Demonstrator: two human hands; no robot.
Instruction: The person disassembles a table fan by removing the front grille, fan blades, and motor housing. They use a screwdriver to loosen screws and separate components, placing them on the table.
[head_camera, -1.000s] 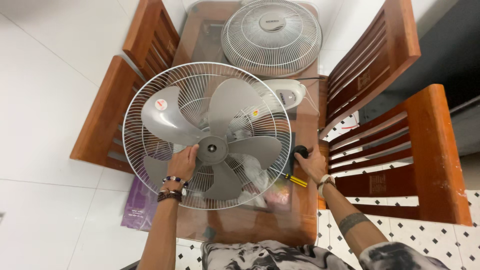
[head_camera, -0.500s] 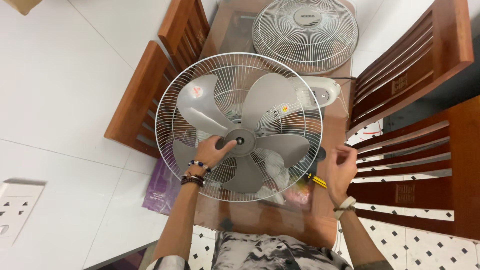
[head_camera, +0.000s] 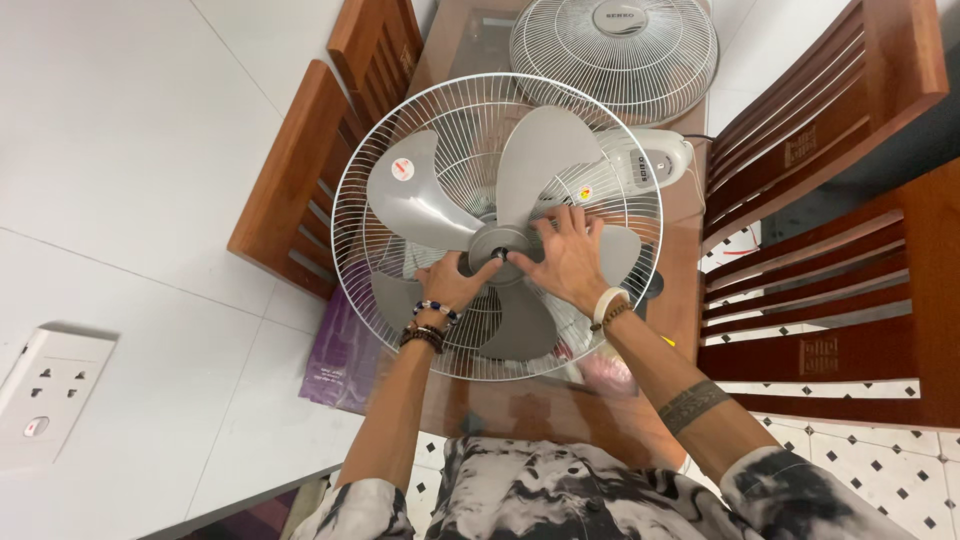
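Both hands are meeting at the middle of the grey fan blade (head_camera: 470, 200), which is sitting inside the round white wire guard (head_camera: 350, 240) on the tabletop (head_camera: 520, 410).

Left hand (head_camera: 448, 282): lying on the lower left of the hub (head_camera: 497, 241), thumb and fingers touching its rim; the grip is loose, fingers bent but not closed around anything. Beaded bracelets are showing at the wrist.

Right hand (head_camera: 566, 258): fingers are spreading flat over the right side of the blade, fingertips reaching the hub's edge; grip released, pressing rather than clasping.

The hub is lying directly between the 2 hands, touching both.

Around it: a 2nd wire guard (head_camera: 613, 55) is lying face up at the far end of the tabletop, just beyond the first. A white fan body (head_camera: 650, 160) is lying on its side near the right rim of the guard. Wooden chairs (head_camera: 810, 200) are standing on both sides. A purple bag (head_camera: 335, 350) is lying below the left edge. A white power strip (head_camera: 45, 385) is lying on the floor, well apart.
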